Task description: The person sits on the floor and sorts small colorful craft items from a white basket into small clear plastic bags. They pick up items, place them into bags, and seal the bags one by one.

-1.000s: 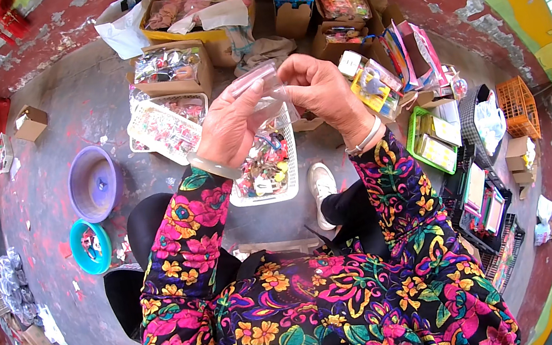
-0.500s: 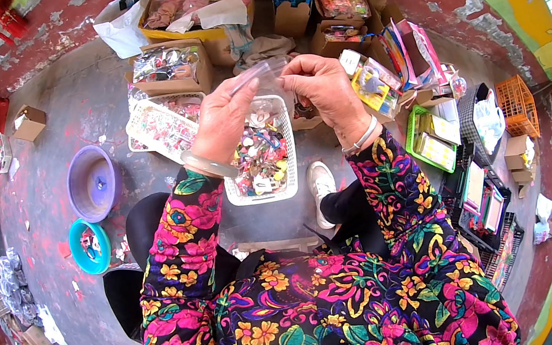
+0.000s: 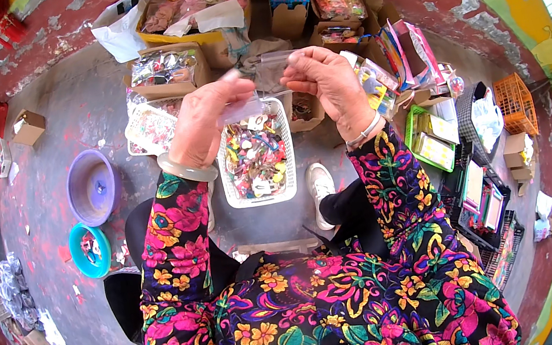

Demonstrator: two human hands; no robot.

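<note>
In the head view, both my hands are raised in the upper middle of the frame. My right hand [image 3: 331,88] has its thumb and forefinger pinched together on the edge of a clear bag [image 3: 272,72], which spreads from them toward the left — thin enough that what lies behind shows through. My left hand [image 3: 201,121] is just beside the bag's other end, its fingers [image 3: 239,90] curled nearly closed on more clear plastic [image 3: 240,112]; the thumb is blurred, so I cannot tell how firmly it presses. A pale bangle [image 3: 186,167] rings my left wrist, and a thinner bracelet [image 3: 363,132] sits on my right.

Below my hands, in the middle of the frame, stands a white basket [image 3: 283,128] heaped with small colourful pieces [image 3: 256,157]. An open carton [image 3: 308,124] is just to its right, and a white shoe [image 3: 322,190] is near its lower right corner. At left — well apart from my hands — a purple basin [image 3: 83,188] stands next to a teal bowl [image 3: 77,253] with a few pieces in it. Toward the right are a green tray [image 3: 437,161] and an orange crate [image 3: 517,105].
</note>
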